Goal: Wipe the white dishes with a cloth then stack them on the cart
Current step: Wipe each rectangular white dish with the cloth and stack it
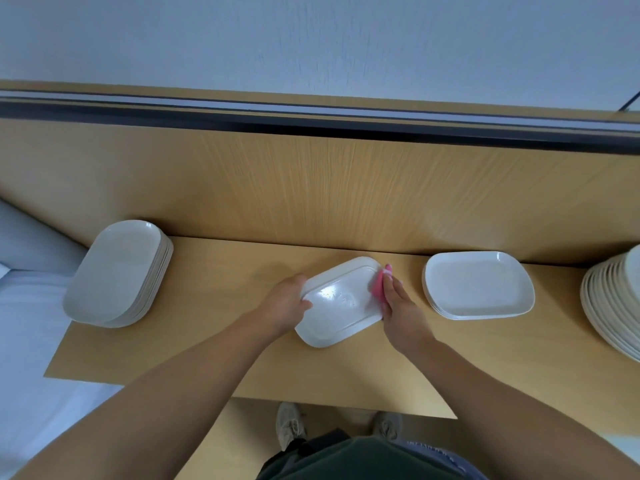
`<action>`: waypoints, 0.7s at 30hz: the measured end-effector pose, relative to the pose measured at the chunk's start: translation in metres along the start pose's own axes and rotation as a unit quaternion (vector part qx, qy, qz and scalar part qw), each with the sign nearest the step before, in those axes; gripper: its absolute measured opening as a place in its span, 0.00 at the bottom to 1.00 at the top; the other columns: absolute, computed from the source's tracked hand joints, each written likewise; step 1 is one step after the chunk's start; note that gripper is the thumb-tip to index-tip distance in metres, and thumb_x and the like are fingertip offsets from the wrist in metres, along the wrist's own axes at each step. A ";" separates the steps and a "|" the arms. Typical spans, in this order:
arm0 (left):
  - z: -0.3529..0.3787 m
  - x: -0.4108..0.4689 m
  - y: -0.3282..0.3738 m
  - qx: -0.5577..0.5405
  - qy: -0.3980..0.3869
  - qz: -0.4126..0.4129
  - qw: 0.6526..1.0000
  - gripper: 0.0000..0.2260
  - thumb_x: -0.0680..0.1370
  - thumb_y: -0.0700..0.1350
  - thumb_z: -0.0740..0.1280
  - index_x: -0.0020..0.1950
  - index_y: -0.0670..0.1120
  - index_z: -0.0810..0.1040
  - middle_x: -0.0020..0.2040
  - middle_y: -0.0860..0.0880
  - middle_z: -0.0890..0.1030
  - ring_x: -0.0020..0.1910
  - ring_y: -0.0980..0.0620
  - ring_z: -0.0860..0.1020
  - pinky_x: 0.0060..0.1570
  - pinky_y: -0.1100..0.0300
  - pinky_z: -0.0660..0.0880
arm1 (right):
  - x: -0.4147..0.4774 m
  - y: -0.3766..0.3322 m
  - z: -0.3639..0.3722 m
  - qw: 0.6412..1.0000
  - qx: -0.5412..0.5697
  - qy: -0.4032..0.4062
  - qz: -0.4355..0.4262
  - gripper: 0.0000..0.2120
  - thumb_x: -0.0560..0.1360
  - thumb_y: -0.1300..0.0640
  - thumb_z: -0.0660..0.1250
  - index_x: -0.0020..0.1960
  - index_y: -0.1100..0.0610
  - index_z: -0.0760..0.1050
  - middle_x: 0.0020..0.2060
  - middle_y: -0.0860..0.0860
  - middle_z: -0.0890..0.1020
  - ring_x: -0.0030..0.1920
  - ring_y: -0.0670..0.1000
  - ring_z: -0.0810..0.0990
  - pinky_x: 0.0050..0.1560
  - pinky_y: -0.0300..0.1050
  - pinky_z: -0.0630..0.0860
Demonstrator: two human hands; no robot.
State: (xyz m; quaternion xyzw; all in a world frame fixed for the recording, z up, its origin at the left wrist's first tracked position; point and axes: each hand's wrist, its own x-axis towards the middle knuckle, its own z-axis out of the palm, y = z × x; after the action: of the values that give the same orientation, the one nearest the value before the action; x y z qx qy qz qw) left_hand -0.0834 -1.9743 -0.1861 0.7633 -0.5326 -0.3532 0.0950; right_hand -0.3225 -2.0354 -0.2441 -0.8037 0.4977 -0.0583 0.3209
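Left hand [284,306] gripped the dish [343,303] at its left short edge, thumb lying over the rim, fingers curled under and out of sight. Right hand [401,313] held a pink cloth [379,285], wadded, against the dish's right short edge. Its fingers lay folded over the cloth and its thumb was hidden. The dish sat on or just off the table [242,341], turned slightly askew. Which of the two could not be told.

Step in hand, by my reading: wiping, at the right rim. To do it well:
- keep the left grip firm so the dish does not skate on the smooth top
- draw the cloth along the whole rim and round the corners, then across the flat centre
- turn the dish and do the other face before stacking

Dish: white, glossy, oblong with rounded corners. A raised inner ridge suggested the underside faced up. A glare spot and faint mark showed near its centre, and whether that was moisture or an embossed stamp was unclear. It looked hard and slick, probably ceramic or melamine. Cloth: soft and matte.

Left of the dish, well apart: a tall stack [117,271] of like oblong dishes. Right of the dish, near: a low stack [478,285], hollow side up. Farther right, at the frame edge: a leaning pile [613,306] of cream-white plates. The table was pale wood-grain laminate, with a matching upright panel behind the dish. No cart could be made out.
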 end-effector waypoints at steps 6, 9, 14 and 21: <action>-0.001 -0.002 -0.008 0.016 -0.090 0.045 0.995 0.27 0.81 0.46 0.61 0.78 0.54 0.55 0.76 0.48 0.58 0.71 0.49 0.63 0.68 0.57 0.63 | 0.013 0.009 -0.005 1.000 0.001 -0.015 -0.004 0.26 0.83 0.63 0.53 0.79 0.56 0.50 0.78 0.47 0.52 0.78 0.53 0.53 0.73 0.36 0.47; 0.003 -0.002 -0.014 0.029 -0.127 0.036 0.991 0.41 0.72 0.51 0.73 0.78 0.55 0.52 0.76 0.51 0.54 0.73 0.49 0.59 0.69 0.57 0.62 | 0.016 0.009 -0.005 1.000 -0.003 -0.017 -0.009 0.27 0.82 0.64 0.54 0.78 0.54 0.53 0.78 0.46 0.54 0.77 0.52 0.54 0.70 0.33 0.45; 0.009 -0.006 -0.021 0.025 -0.115 0.036 0.992 0.49 0.65 0.49 0.78 0.78 0.53 0.53 0.74 0.51 0.60 0.71 0.50 0.61 0.69 0.55 0.65 | 0.016 0.005 0.000 1.000 0.011 -0.010 0.008 0.28 0.80 0.67 0.54 0.78 0.52 0.55 0.76 0.42 0.55 0.77 0.51 0.54 0.70 0.33 0.44; 0.012 -0.006 -0.022 0.009 -0.099 0.040 0.994 0.47 0.66 0.47 0.78 0.78 0.52 0.54 0.72 0.50 0.62 0.69 0.50 0.63 0.66 0.59 0.65 | -0.005 -0.004 0.013 0.991 0.101 0.013 0.082 0.28 0.82 0.65 0.52 0.78 0.48 0.53 0.77 0.39 0.55 0.78 0.51 0.48 0.69 0.34 0.44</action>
State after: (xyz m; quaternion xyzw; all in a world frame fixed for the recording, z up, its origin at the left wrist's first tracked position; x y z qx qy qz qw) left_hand -0.0762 -1.9568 -0.2038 0.7033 -0.5728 -0.4182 0.0490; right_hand -0.3164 -2.0245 -0.2510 -0.7227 0.5577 -0.0921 0.3977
